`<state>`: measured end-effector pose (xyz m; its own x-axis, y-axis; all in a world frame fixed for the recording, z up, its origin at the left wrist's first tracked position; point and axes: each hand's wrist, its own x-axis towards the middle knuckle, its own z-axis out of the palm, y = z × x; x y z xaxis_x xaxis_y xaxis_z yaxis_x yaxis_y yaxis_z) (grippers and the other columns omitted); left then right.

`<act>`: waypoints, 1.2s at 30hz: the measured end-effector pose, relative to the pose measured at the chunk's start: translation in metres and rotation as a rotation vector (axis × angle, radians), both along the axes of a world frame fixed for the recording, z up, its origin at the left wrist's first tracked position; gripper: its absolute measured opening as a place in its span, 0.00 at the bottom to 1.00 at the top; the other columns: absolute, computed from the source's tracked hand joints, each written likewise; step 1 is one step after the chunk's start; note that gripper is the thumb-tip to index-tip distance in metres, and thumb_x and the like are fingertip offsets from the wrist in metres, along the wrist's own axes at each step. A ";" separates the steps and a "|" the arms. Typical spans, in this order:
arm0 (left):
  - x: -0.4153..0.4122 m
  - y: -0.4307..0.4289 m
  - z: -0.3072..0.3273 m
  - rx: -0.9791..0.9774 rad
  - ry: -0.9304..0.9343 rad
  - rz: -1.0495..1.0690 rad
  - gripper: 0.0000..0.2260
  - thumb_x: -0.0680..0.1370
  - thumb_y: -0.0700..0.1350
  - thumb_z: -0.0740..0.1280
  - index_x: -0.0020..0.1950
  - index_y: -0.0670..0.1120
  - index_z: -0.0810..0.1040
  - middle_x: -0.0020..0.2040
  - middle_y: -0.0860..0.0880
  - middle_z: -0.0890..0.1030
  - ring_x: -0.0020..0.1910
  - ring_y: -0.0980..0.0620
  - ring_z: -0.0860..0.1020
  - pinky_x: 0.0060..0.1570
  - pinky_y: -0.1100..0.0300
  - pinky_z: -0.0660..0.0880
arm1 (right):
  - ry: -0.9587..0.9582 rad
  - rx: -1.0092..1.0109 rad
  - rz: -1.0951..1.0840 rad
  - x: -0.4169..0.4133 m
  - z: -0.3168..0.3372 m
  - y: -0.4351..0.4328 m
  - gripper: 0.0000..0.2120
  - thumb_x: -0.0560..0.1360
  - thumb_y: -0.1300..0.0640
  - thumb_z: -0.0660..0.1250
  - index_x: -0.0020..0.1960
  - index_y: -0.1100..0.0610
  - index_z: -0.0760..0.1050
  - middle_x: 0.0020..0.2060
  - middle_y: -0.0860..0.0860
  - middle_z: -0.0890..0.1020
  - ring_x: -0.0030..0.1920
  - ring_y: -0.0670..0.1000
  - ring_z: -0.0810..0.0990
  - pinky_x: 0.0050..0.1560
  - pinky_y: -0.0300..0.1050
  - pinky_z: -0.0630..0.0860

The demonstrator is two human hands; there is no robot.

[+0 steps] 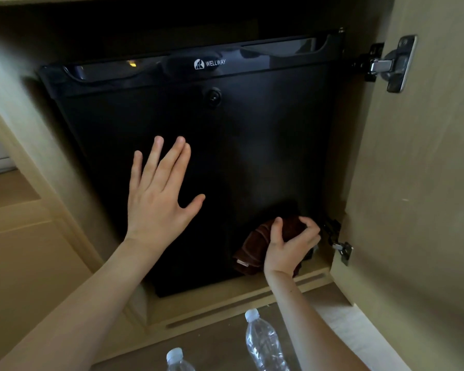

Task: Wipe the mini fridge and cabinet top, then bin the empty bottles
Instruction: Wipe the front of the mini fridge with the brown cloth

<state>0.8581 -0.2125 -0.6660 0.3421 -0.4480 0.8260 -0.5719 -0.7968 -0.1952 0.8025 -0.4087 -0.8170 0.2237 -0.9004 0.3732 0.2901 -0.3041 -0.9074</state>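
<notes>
A black mini fridge (252,135) with its door shut stands inside a wooden cabinet. My left hand (158,194) lies flat and open against the middle of the fridge door, fingers spread. My right hand (289,245) grips a dark brown cloth (255,247) and presses it on the door's lower right corner. Two clear plastic bottles with white caps stand on the floor in front: one (263,344) below my right forearm, the other (177,361) at the bottom edge, only its top in view.
The cabinet door (418,183) stands open at the right, held by two metal hinges (386,65). The cabinet's wooden side wall (38,145) runs along the left. A wooden base ledge (239,303) lies under the fridge.
</notes>
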 end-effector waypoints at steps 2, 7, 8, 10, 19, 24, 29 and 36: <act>0.002 0.000 -0.001 -0.004 0.002 -0.007 0.38 0.75 0.58 0.67 0.80 0.45 0.58 0.80 0.49 0.58 0.81 0.46 0.49 0.79 0.47 0.42 | 0.005 0.020 -0.033 0.000 -0.005 -0.010 0.21 0.75 0.56 0.72 0.63 0.57 0.67 0.56 0.53 0.68 0.50 0.49 0.72 0.44 0.25 0.72; 0.002 -0.001 -0.003 -0.008 0.007 -0.010 0.38 0.75 0.58 0.66 0.81 0.46 0.57 0.81 0.49 0.58 0.81 0.47 0.48 0.79 0.48 0.41 | 0.189 0.130 -0.064 -0.002 -0.033 -0.016 0.22 0.77 0.53 0.68 0.65 0.62 0.65 0.56 0.61 0.69 0.47 0.60 0.74 0.40 0.43 0.73; 0.002 -0.001 -0.002 -0.010 0.010 -0.011 0.38 0.75 0.58 0.66 0.80 0.45 0.57 0.81 0.49 0.58 0.81 0.47 0.48 0.79 0.48 0.41 | 0.227 0.156 -0.063 -0.003 -0.035 -0.015 0.22 0.78 0.53 0.67 0.65 0.63 0.64 0.56 0.63 0.69 0.47 0.62 0.74 0.40 0.47 0.74; 0.001 0.000 -0.001 -0.006 0.003 -0.008 0.38 0.75 0.58 0.66 0.80 0.45 0.57 0.80 0.49 0.58 0.81 0.47 0.48 0.79 0.48 0.41 | 0.241 0.178 -0.069 -0.002 -0.033 -0.013 0.22 0.78 0.53 0.67 0.65 0.62 0.64 0.56 0.63 0.68 0.48 0.62 0.74 0.42 0.51 0.77; 0.005 0.000 -0.005 -0.018 -0.015 -0.021 0.38 0.75 0.58 0.65 0.80 0.45 0.58 0.80 0.49 0.58 0.81 0.48 0.48 0.79 0.47 0.42 | -0.168 0.166 -0.142 0.007 0.076 -0.023 0.15 0.75 0.52 0.70 0.58 0.51 0.69 0.52 0.43 0.69 0.50 0.43 0.75 0.44 0.30 0.73; 0.008 -0.001 -0.008 -0.032 -0.048 -0.051 0.37 0.76 0.58 0.66 0.80 0.45 0.59 0.80 0.48 0.59 0.81 0.46 0.50 0.79 0.45 0.44 | -0.287 -0.040 -0.239 0.016 0.118 -0.036 0.13 0.72 0.55 0.72 0.54 0.58 0.76 0.49 0.54 0.75 0.48 0.35 0.74 0.45 0.25 0.70; 0.012 -0.003 -0.009 -0.056 -0.086 -0.074 0.36 0.76 0.57 0.68 0.79 0.44 0.60 0.80 0.48 0.60 0.81 0.46 0.49 0.78 0.46 0.42 | -0.221 -0.046 -0.265 0.020 0.083 -0.036 0.15 0.74 0.56 0.72 0.55 0.63 0.77 0.50 0.58 0.76 0.48 0.41 0.74 0.48 0.27 0.71; 0.012 -0.006 -0.008 -0.067 -0.106 -0.059 0.36 0.76 0.57 0.68 0.79 0.45 0.60 0.80 0.48 0.61 0.81 0.47 0.47 0.78 0.45 0.41 | -0.120 0.070 -0.272 0.017 0.017 -0.035 0.18 0.76 0.50 0.68 0.59 0.60 0.73 0.52 0.49 0.71 0.51 0.31 0.72 0.46 0.23 0.70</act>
<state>0.8706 -0.2185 -0.6744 0.2263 -0.4073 0.8848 -0.5972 -0.7756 -0.2043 0.8190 -0.4438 -0.8003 -0.0711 -0.9456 0.3176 0.3133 -0.3235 -0.8929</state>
